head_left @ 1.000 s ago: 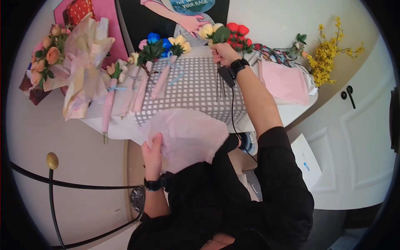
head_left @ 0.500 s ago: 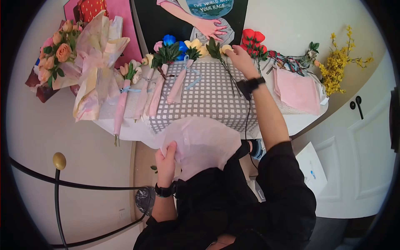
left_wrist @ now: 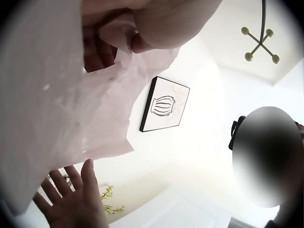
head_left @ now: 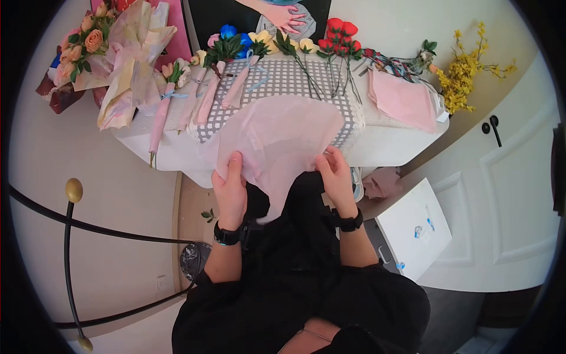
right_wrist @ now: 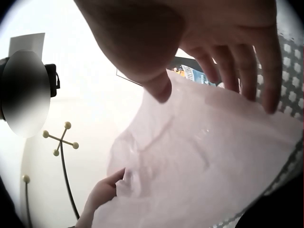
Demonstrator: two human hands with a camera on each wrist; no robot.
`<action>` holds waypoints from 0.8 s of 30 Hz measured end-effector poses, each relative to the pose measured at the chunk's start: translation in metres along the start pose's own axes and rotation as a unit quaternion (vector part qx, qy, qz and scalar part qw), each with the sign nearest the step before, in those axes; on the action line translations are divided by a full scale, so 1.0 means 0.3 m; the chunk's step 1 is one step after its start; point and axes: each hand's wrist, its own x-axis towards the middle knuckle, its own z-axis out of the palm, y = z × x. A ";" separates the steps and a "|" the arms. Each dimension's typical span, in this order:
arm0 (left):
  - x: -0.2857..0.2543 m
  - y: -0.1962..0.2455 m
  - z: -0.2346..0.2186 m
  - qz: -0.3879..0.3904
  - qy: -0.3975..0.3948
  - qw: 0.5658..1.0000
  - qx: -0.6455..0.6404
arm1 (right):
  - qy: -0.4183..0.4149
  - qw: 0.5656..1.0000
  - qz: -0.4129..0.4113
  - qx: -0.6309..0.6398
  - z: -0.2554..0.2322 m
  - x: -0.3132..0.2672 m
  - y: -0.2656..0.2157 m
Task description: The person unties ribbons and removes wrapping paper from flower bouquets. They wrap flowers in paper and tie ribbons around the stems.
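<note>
A sheet of pale pink wrapping paper (head_left: 277,130) spreads over my lap and overlaps the table's front edge. My left hand (head_left: 232,192) pinches its left side between thumb and fingers, and the paper bunches there in the left wrist view. At the opposite edge my right hand (head_left: 337,180) has its fingers fairly straight and spread around the paper's border, thumb (right_wrist: 159,90) apart from the fingers. On the checked cloth (head_left: 283,76) lie cream roses (head_left: 306,45) with long bare stems and red roses (head_left: 342,38) beside them.
Small pink-wrapped bouquets (head_left: 203,109) line the table's left part, beside a large wrapped bouquet (head_left: 132,76). To the right are folded pink paper (head_left: 404,100), ribbons and yellow flowers (head_left: 463,76). A white box (head_left: 413,230) stands on the floor.
My right hand let go of a cream rose on the table and came back to the paper's right edge. The left hand kept its hold, and the paper rose a little.
</note>
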 end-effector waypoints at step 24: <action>-0.018 0.021 0.038 0.055 -0.045 0.977 0.199 | 0.019 0.967 0.073 0.244 -0.177 -0.115 -0.162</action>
